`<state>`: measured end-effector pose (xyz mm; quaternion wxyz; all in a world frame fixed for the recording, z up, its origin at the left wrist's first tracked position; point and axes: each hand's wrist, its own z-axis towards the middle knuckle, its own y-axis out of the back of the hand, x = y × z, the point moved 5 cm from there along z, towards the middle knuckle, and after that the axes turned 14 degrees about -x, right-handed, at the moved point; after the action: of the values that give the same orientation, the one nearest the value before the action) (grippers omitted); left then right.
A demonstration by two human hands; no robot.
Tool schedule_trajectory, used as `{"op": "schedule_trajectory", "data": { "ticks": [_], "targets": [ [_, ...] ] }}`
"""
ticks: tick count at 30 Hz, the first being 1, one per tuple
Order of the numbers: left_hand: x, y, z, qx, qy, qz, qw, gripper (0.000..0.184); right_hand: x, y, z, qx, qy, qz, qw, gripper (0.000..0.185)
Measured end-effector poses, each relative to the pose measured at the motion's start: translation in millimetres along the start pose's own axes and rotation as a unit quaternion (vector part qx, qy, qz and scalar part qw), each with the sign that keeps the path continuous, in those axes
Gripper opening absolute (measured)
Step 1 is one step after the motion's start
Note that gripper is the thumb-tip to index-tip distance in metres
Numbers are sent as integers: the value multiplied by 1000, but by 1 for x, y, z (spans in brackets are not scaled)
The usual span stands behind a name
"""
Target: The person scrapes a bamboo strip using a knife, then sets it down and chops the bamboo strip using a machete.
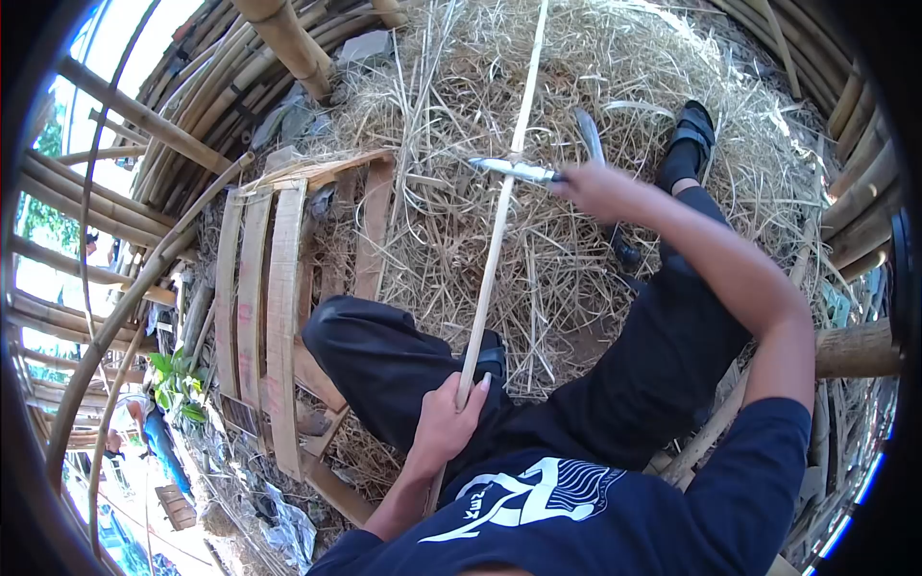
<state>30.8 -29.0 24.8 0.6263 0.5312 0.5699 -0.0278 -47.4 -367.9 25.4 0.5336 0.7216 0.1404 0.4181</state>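
A long pale bamboo strip (495, 245) runs from my lap up past the top of the view. My left hand (449, 422) is closed around its near part, above my thigh. In my right hand (600, 192) is a knife (514, 169), the fingers wrapped round its handle. Its blade lies across the strip, pointing left, and appears to touch it. Beyond my right hand, a second blade (589, 134) rests on the shavings; my forearm hides part of it, and a dark handle-like end (624, 250) shows below.
Bamboo shavings (567, 326) cover the ground between my legs. A broken wooden pallet (286, 317) lies to the left, and bamboo poles (288, 43) frame the space. Further left, a person in blue trousers (163, 446) is outside, near a green plant (178, 386).
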Motion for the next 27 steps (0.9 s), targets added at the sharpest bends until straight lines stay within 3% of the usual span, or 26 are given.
{"op": "schedule_trajectory", "data": {
  "ticks": [1,3,5,7,9,12,13,15,16,18,19,21,24,27],
  "targets": [
    [2,-1,2,4,10,-1,1000,30,0,-23,-8,25,70,33,997,38],
    [4,-5,1,10,21,-5,1000,30,38,-28,-37,147,154,-40,976,29],
    [6,-4,-2,9,22,-8,1000,28,42,-31,-41,131,235,-24,963,30],
    [6,1,-4,12,32,-9,999,28,-4,-30,-8,24,213,77,974,36],
    [8,2,-9,14,36,-14,999,28,-42,5,25,-5,50,-80,996,40],
    [8,-1,-6,8,2,-33,999,29,-23,0,3,-43,38,-61,996,43],
    [10,-2,-6,11,16,-31,999,28,-9,-8,-12,9,23,46,999,41],
    [12,-4,-6,15,30,-31,999,27,20,-19,-34,62,124,-61,989,36],
    [11,-4,-6,22,24,-21,999,28,20,-19,-33,63,124,-61,988,36],
    [10,-2,-6,28,20,-8,999,30,26,-21,-34,83,233,-44,968,35],
    [8,0,-7,26,32,-18,999,28,6,-16,-20,35,200,-45,978,39],
    [10,1,-10,26,42,-29,998,27,-23,10,11,-64,20,-121,990,44],
    [8,1,-4,19,17,-30,999,30,-2,5,-8,-42,13,-79,996,46],
    [11,-2,-4,31,38,-13,999,30,35,-19,-43,100,222,-99,965,37]
  ]
}}
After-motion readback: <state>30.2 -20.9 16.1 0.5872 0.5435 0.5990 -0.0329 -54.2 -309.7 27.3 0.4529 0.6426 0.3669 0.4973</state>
